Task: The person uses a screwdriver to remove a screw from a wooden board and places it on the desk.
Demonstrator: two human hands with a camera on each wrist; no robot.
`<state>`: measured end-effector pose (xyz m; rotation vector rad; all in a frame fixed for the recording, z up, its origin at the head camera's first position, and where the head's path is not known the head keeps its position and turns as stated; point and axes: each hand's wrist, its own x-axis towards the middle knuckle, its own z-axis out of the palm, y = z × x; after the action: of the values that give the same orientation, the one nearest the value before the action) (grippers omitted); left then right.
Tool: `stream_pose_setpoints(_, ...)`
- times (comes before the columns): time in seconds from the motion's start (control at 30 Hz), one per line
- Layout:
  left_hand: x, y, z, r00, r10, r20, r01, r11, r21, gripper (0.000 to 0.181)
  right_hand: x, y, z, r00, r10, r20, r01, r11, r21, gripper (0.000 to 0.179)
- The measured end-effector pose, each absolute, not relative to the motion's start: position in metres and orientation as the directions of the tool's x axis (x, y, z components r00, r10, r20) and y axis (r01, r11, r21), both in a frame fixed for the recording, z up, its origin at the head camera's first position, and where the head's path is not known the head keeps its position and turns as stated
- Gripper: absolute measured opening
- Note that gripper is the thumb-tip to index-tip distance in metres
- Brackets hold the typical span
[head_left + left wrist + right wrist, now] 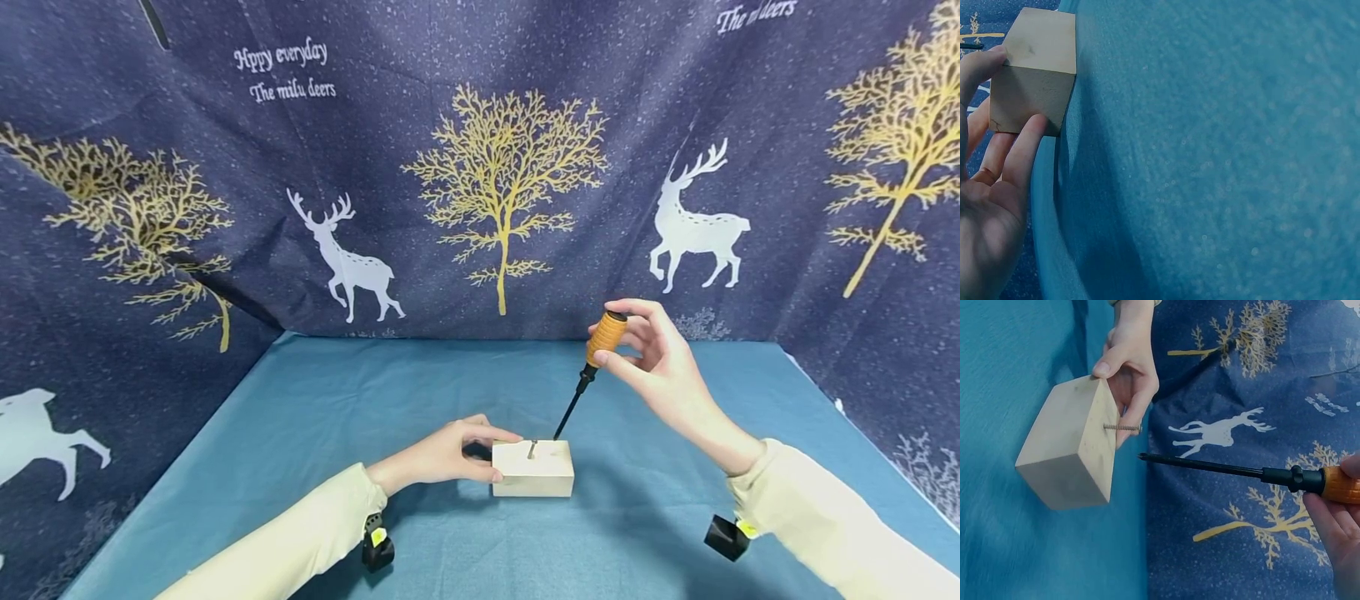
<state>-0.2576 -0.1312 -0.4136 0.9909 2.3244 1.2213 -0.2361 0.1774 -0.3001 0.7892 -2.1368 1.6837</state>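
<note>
A pale wooden block rests on the blue cloth in front of me. My left hand grips its left end, thumb on the near side; the left wrist view shows fingers spread over the block's end. From the block's top face stands a screw, most of its thread exposed. My right hand holds a screwdriver by its orange ribbed handle, fingertips and thumb around it. The black shaft slants down to the left. In the right wrist view its tip is apart from the screw head.
Blue cloth covers the table. Behind it hangs a dark blue curtain printed with deer and golden trees. Each wrist carries a small black camera, the left one low over the cloth.
</note>
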Motion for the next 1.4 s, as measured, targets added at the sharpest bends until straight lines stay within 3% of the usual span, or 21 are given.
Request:
stream_pose_setpoints(0.2, -0.257, -0.132, -0.414, -0.708, 0.706, 0.023, 0.418, 0.391, 0.820, 0.051, -0.233, 0.187, -0.301, -0.790, -0.223, 0.571, -0.608, 0.171, -0.775, 0.053)
stream_pose_setpoints(0.83, -0.254, -0.128, -0.411, -0.720, 0.694, 0.002, 0.404, 0.416, 0.815, 0.051, -0.224, 0.216, -0.317, -0.840, -0.120, 0.530, -0.521, 0.455, -0.723, 0.053)
stream_pose_setpoints(1.4, -0.254, -0.130, -0.413, -0.717, 0.697, 0.011, 0.408, 0.408, 0.817, 0.051, -0.231, 0.237, -0.349, -0.845, 0.007, 0.535, -0.467, 0.480, -0.743, 0.042)
